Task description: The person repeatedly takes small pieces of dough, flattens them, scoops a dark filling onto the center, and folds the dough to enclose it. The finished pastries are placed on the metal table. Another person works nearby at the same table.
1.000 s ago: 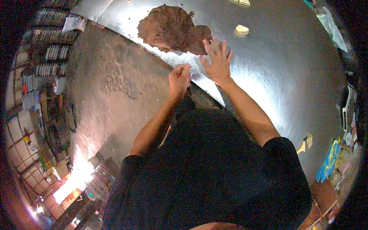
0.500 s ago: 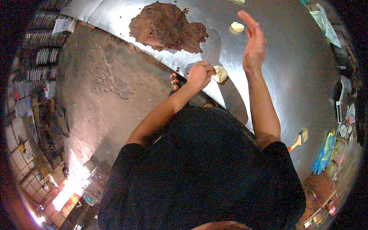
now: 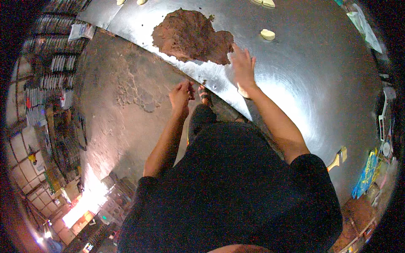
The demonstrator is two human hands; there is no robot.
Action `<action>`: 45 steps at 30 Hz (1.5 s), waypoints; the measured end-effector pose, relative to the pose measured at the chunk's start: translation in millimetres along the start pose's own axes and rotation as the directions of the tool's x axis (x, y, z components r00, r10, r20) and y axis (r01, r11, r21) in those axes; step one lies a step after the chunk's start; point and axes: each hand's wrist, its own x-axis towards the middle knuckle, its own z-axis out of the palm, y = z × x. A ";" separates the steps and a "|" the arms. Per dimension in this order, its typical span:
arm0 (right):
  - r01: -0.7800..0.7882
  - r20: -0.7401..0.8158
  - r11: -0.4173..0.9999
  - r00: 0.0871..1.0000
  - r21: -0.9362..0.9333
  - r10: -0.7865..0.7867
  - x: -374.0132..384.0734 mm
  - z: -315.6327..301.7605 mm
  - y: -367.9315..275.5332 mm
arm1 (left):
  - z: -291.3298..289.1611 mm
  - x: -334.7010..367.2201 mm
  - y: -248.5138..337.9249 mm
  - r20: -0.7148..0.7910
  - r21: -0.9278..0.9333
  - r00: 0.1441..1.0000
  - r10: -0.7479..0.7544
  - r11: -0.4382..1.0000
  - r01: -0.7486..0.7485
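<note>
My right hand (image 3: 244,69) lies over the metal table (image 3: 291,80) with its fingers stretched out, slightly blurred. Under the heel of that palm a round, pale dough piece (image 3: 242,91) shows at its edge; the rest is hidden. A large brown, paste-like mound (image 3: 192,37) sits just beyond the fingertips, to their left. My left hand (image 3: 180,98) hangs off the table's edge above the floor. Its fingers are curled in, and nothing shows in them. Farther right on the table is a small pale dough piece (image 3: 267,34).
More pale dough pieces (image 3: 264,3) lie at the far side. A flat brush (image 3: 338,158) rests at the right of the table, near a blue and yellow plastic bag (image 3: 366,175). Stacked shelves (image 3: 63,63) stand at the left beyond the concrete floor (image 3: 114,105).
My left hand has let go of the dough piece and drawn back left, off the table. My right hand has swung left and down onto that dough. The view has shifted slightly.
</note>
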 end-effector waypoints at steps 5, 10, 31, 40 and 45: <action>-0.113 0.210 0.963 0.976 0.243 0.062 -20.2 -54.6 49.4 | -26.7 -21.1 -6.9 0.007 -0.134 0.999 -0.043 0.990 0.043; 0.022 0.329 0.992 0.942 0.125 -0.063 -69.3 -72.3 26.9 | -43.3 -40.1 -19.4 -0.024 0.020 1.000 -0.014 1.000 0.014; 0.334 -0.245 0.940 0.919 0.066 -0.309 153.3 -59.6 -116.2 | -98.7 7.8 -18.7 0.003 -0.102 0.998 0.066 0.993 -0.066; -0.021 -0.219 0.932 0.974 -0.363 -0.064 101.9 -80.4 99.8 | -71.3 23.5 -47.3 0.133 0.000 0.986 0.104 0.994 -0.105; -0.231 -0.277 0.933 0.910 0.276 0.308 54.9 -72.4 67.5 | 29.8 18.4 11.4 0.396 -0.002 0.916 0.064 0.998 -0.069</action>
